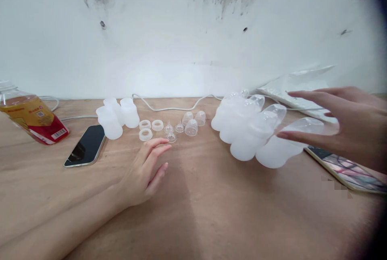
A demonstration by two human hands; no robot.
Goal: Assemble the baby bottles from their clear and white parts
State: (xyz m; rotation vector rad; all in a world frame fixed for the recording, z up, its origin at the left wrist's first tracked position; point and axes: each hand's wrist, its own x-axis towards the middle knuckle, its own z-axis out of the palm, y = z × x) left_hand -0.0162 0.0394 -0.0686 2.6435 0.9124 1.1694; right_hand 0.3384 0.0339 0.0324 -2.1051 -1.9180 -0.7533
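Note:
My left hand rests on the wooden table, fingers loosely apart, holding nothing, just short of a white ring and small clear teats. My right hand hovers at the right with fingers spread, fingertips at a pile of translucent white baby bottles lying on their sides. I cannot tell whether it touches the nearest bottle. Three separate white bottle bodies stand at the centre left. Two more rings and clear domed caps lie between the groups.
A dark phone lies face up at the left. A bottle with a yellow and red label lies at the far left. A white cable runs along the wall. A plastic bag and a patterned phone sit at the right.

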